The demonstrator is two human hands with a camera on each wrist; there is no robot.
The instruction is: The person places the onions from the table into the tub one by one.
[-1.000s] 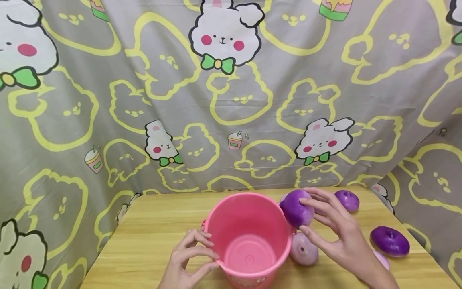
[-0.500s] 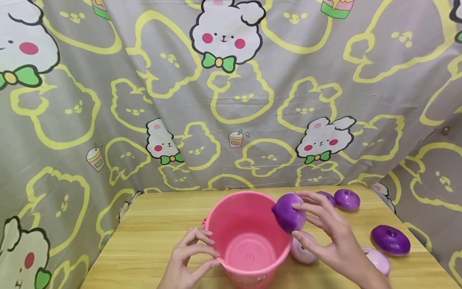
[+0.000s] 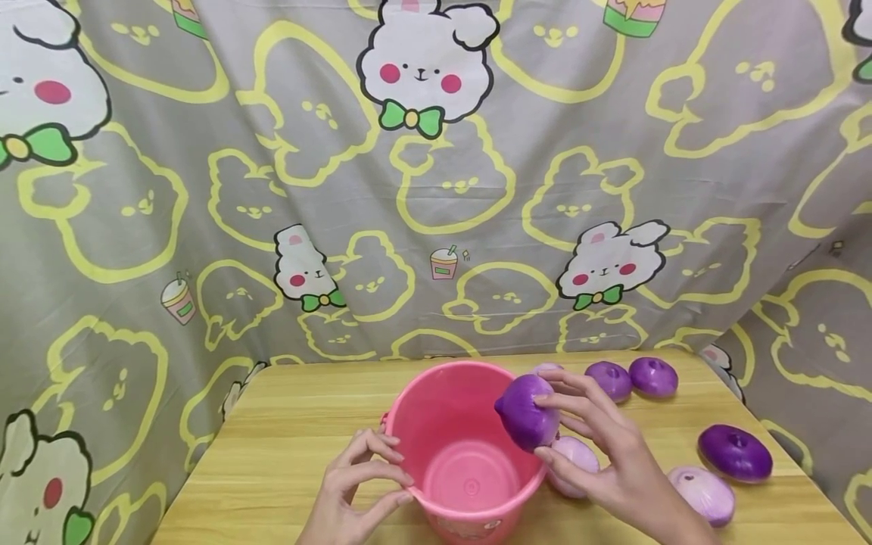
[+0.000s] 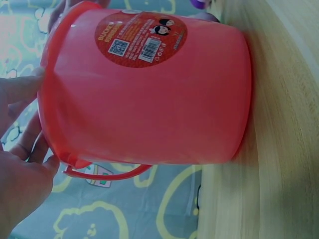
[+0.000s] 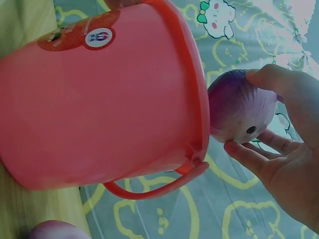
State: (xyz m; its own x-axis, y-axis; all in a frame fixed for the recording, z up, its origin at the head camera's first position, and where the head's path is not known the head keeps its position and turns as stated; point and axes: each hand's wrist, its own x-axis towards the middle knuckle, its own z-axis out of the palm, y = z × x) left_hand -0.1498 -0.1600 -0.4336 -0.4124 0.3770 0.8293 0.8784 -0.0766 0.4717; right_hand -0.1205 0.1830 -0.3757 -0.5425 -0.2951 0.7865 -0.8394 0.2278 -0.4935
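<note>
A pink bucket [image 3: 436,416] stands upright on the wooden table, and its inside shows only a bare bottom. On its left rim my left hand [image 3: 361,484] holds on, fingertips over the edge and thumb low at the side. My right hand [image 3: 609,454] grips a dark purple onion [image 3: 527,412] between thumb and fingers, above the bucket's right rim. The onion's pointed tip faces left, over the opening. In the right wrist view, the onion [image 5: 241,107] is just past the rim, with a dark spot on its paler end. The bucket's handle [image 4: 109,175] hangs down its side.
Right of the bucket lie a pale onion [image 3: 575,465], another pale one [image 3: 703,493] and a dark purple one [image 3: 736,453]. Two purple onions [image 3: 654,377] sit at the back right, and a pale one [image 3: 547,369] is partly hidden. A patterned curtain [image 3: 409,189] surrounds the table.
My right hand has carried the purple onion left and slightly down, from beside the bucket's right rim to over its opening. My left hand and the bucket have stayed put.
</note>
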